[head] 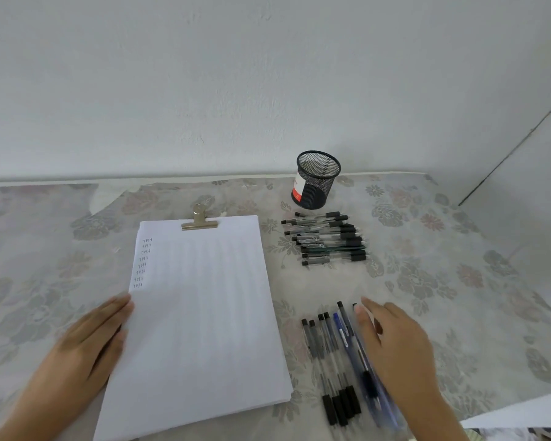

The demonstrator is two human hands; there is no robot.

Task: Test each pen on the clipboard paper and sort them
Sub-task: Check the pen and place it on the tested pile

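Left hand (86, 342): flat, fingers extended, palm down on the left edge of the clipboard paper (201, 313); grasps nothing.
Right hand (395, 348): open, fingers spread, blurred; lies over the right side of the near pen group (337, 361); a grasp cannot be confirmed.
Clipboard paper: between the hands; short written marks (143, 262) just beyond the left fingertips; metal clip (199, 221) at the far edge.
Near pen group: just left of and partly under the right hand, caps toward the person.
Far pen pile (326, 239): well beyond the right hand, stacked crosswise.
Mesh pen cup (316, 179): beyond the far pen pile, upright; contents cannot be determined.
Surface: floral tablecloth (458, 249).
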